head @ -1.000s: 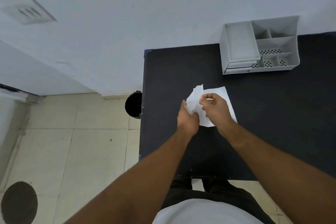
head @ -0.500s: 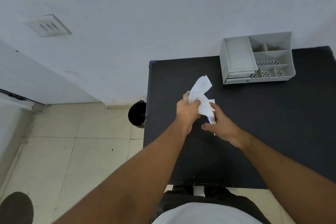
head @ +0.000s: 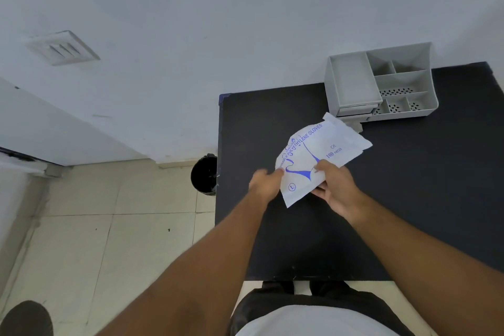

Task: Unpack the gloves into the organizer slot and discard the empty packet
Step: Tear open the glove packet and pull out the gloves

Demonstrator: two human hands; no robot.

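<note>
**Desk:** Where was the packet?

**Photographer:** A person held the white glove packet (head: 313, 161) in the air above the left half of the black worktop (head: 409, 199), short of the grey organizer (head: 379, 84) at the far edge. The right hand (head: 336, 188) had its grip closed on the packet's near end, thumb on top. The left hand (head: 266, 184) was blurred; it touched the left edge, but I could not tell whether it pinched.

**Desk:** How would it handle?

**Photographer:** Light, thin and floppy, probably slick. It sagged and creased. Best taken near the open end, I judged. A black bin (head: 204, 174) stood on the floor just off the worktop's left edge.
</note>
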